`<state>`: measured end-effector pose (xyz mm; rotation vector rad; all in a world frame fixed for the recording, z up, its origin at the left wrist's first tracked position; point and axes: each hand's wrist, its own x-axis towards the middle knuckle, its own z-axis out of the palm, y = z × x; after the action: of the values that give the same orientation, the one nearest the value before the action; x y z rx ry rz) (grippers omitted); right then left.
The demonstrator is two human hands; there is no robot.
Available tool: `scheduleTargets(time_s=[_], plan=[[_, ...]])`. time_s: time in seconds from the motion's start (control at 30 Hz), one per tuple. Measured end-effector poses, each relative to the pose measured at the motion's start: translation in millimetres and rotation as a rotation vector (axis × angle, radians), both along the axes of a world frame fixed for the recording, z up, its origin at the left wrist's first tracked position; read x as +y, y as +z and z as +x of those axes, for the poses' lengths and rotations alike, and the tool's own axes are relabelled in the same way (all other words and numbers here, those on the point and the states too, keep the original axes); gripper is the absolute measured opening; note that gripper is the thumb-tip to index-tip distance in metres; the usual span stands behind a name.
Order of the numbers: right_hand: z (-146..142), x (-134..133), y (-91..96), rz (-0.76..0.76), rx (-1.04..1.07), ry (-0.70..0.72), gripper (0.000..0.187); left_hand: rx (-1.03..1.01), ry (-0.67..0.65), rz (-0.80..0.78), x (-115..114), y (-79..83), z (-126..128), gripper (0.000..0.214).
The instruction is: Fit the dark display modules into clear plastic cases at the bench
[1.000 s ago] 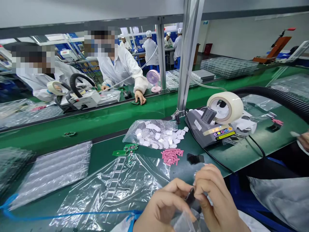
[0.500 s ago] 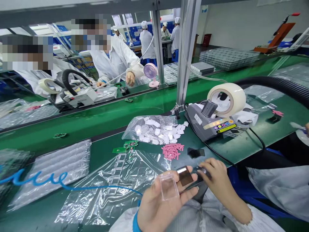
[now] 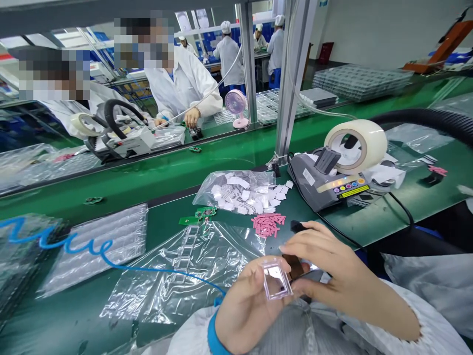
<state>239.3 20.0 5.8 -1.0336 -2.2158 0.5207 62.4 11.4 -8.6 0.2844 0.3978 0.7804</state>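
Observation:
My left hand (image 3: 246, 308) holds a small clear plastic case (image 3: 275, 280) between thumb and fingers, low in the view. My right hand (image 3: 330, 266) reaches over from the right and pinches a small dark flat chip (image 3: 294, 266) right beside the case. Both hands hover just above my lap at the near edge of the green bench. A pile of pink strips (image 3: 268, 224) and a few dark chips (image 3: 296, 226) lie on the bench just beyond my fingers.
A bag of white pads (image 3: 240, 192), a small green circuit board (image 3: 201, 216) and clear plastic bags (image 3: 185, 266) lie ahead. A tape dispenser (image 3: 332, 180) stands to the right. A blue coiled cord (image 3: 74, 244) crosses the left. Other people work across the green conveyor (image 3: 166, 170).
My hands have come together again: the right hand moved left with the dark chip onto the clear case, and the left hand tilted the case up. The view shifted slightly.

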Motion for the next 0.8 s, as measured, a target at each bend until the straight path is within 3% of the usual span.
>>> scheduleTargets(time_s=[0.2, 0.37, 0.53, 0.63, 0.8], plan=[[3, 2, 4.1, 0.071, -0.099, 0.024, 0.019, -0.019, 0.026, 0.044, 2, -1.5, 0, 0.028], [22, 1, 2.9, 0.141, -0.177, -0.040, 0.025, 0.007, -0.037, 0.091, 4, 2.5, -5, 0.031], [44, 5, -5.0, 0.189, -0.217, -0.142, 0.022, 0.187, -0.005, 0.179, 7, -1.6, -9, 0.032], [35, 2, -3.1, 0.130, 0.008, -0.252, 0.021, 0.385, 0.146, 0.337, 8, -12.6, -4, 0.034], [-9, -11, -4.7, -0.029, 0.527, -0.299, 0.018, 0.688, 0.503, 0.639, 6, -31.8, 7, 0.029]])
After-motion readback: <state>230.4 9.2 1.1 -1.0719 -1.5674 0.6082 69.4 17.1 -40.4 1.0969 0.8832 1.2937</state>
